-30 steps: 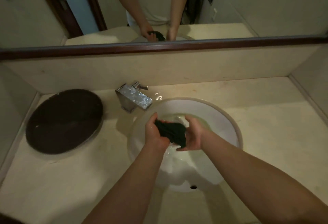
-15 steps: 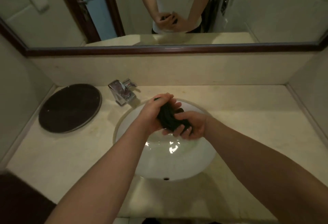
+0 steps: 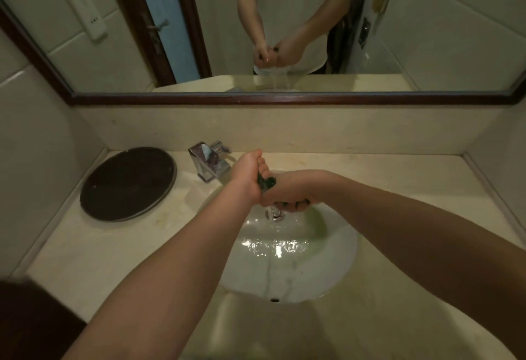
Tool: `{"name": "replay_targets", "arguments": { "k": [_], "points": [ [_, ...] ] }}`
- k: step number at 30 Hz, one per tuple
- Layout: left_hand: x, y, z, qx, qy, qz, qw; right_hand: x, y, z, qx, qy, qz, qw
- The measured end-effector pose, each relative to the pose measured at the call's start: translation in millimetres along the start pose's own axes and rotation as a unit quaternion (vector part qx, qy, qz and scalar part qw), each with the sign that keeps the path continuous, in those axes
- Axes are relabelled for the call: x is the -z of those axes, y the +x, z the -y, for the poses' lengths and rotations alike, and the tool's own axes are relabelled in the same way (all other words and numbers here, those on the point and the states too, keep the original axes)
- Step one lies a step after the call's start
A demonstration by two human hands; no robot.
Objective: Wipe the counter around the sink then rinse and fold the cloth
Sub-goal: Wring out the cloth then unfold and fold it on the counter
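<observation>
Wringing the dark wet cloth [image 3: 266, 183] over the white oval sink [image 3: 336, 262], the left hand [image 3: 247, 174] and right hand [image 3: 287, 191] both clench it tight. Drifting sideways could drip water onto the beige stone worktop [image 3: 113, 248].

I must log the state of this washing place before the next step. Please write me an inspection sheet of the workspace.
Surface: beige stone counter, bare where it shows, with faint stains left of the basin.
Job's things: dark cloth squeezed between both hands over the white sink; water runs from it, and rippled water lies in the basin.
Clutter: round dark tray lying left of the chrome faucet.
Grippers: left hand and right hand both clenched on the cloth.
Cables: nothing seen.
Surroundings: mirror with dark wooden frame above the backsplash, reflecting the person, a door and tiled walls.
</observation>
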State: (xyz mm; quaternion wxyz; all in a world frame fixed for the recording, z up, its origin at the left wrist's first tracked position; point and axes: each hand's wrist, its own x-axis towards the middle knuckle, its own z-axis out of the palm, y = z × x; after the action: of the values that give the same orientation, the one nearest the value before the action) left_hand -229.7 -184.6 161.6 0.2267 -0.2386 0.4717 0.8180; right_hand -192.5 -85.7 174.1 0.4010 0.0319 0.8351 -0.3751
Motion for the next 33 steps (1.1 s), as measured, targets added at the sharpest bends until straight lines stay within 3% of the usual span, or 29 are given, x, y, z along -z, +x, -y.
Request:
{"name": "replay_targets", "arguments": {
  "k": [4, 6, 8, 10, 12, 14, 17, 20, 21, 22, 25, 27, 30, 33],
  "points": [
    [3.6, 3.4, -4.1, -0.042, 0.078, -0.092, 0.992, -11.3, 6.5, 17.7, 0.029, -0.213, -0.137, 0.967],
    [6.3, 6.0, -6.8, -0.058, 0.111, -0.132, 0.983, -21.1, 8.9, 25.3, -0.010, -0.389, -0.205, 0.898],
    [9.1, 15.5, -6.6, -0.073, 0.133, -0.168, 0.974, -25.0, 13.2, 27.2, -0.013, -0.434, -0.262, 0.862],
    [11.6, 20.1, -3.7, -0.066, 0.125, -0.204, 0.969, -24.5, 14.1, 27.9, -0.001, -0.432, -0.269, 0.861],
    [10.7, 21.0, -3.2, -0.047, 0.088, -0.178, 0.979, -19.1, 12.1, 27.0, -0.012, -0.421, -0.263, 0.868],
    [8.5, 19.2, -6.7, -0.049, 0.112, -0.092, 0.988, -10.0, 8.8, 25.5, -0.025, -0.386, -0.232, 0.893],
    [14.5, 0.2, -11.7, -0.082, 0.233, -0.001, 0.969, 10.9, 4.2, 15.4, -0.031, -0.148, -0.137, 0.979],
    [58.7, -5.1, -16.9, -0.180, 0.337, 0.095, 0.919, 13.5, 12.0, 19.2, -0.053, 0.033, -0.033, 0.997],
    [66.8, -11.3, -15.6, -0.241, 0.381, 0.135, 0.882, 18.3, 10.1, 15.4, -0.051, 0.073, -0.004, 0.996],
    [71.9, -14.0, -16.1, -0.319, 0.455, 0.164, 0.815, 24.7, 6.2, 12.9, -0.046, 0.111, 0.031, 0.992],
    [68.9, -18.3, -25.9, -0.546, 0.624, 0.182, 0.528, 44.1, -9.9, 11.4, -0.023, 0.194, 0.181, 0.964],
    [61.9, -18.8, -34.5, -0.648, 0.642, 0.158, 0.379, 48.9, -16.4, 14.6, 0.003, 0.222, 0.313, 0.923],
    [43.4, -23.5, -49.6, -0.767, 0.575, 0.113, 0.259, 49.7, -19.9, 24.7, 0.052, 0.240, 0.465, 0.851],
    [23.8, -36.5, -67.4, -0.837, 0.504, 0.138, 0.164, 53.3, -27.2, 32.5, 0.075, 0.272, 0.518, 0.807]
  ]
}}
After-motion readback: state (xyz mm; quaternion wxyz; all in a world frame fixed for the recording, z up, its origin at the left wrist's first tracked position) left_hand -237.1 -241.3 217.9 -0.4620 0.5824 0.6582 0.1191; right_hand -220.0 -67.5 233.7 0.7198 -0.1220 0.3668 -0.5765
